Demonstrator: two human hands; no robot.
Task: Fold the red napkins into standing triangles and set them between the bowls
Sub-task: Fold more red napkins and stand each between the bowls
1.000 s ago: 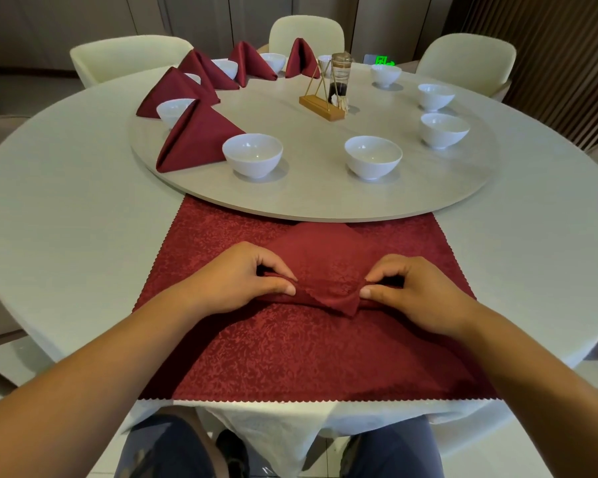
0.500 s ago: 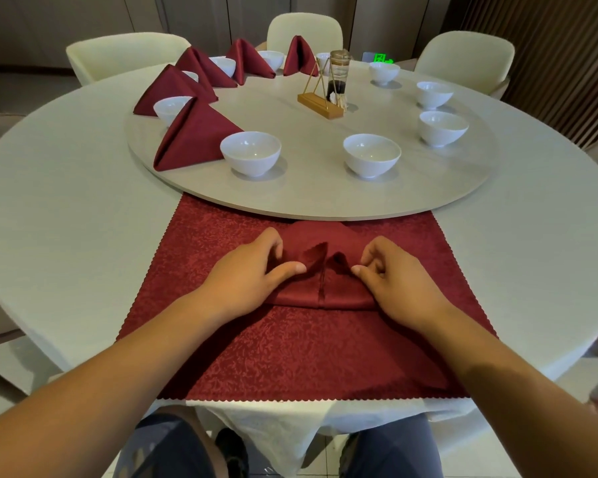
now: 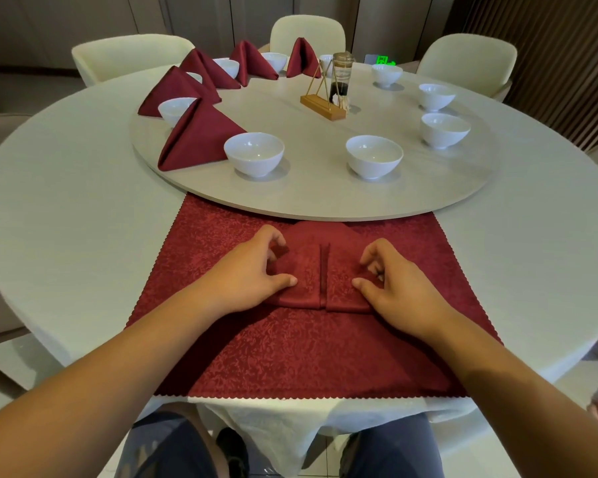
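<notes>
Now we are looking down at a half-folded red napkin (image 3: 304,270) lying on a flat red cloth (image 3: 308,350) at the near edge of a round table (image 3: 66,215), just short of the turntable (image 3: 325,191). Our left hand (image 3: 252,270) is pinching the left flap between thumb and curled fingers. Our right hand (image 3: 397,288) is gripping the right flap, thumb pressing flat and fingers curled onto the cloth.

To do this fold well, we are judging that the flap edges should be meeting evenly along the centre seam (no gap, no overlap), with the creases pressed firmly before lifting. The napkin is showing a blunt far point and a matte, patterned weave that is probably stiff enough to hold a crease — five finished triangles (image 3: 197,136) are standing among the bowls (image 3: 254,153) on the turntable's left side.
</notes>
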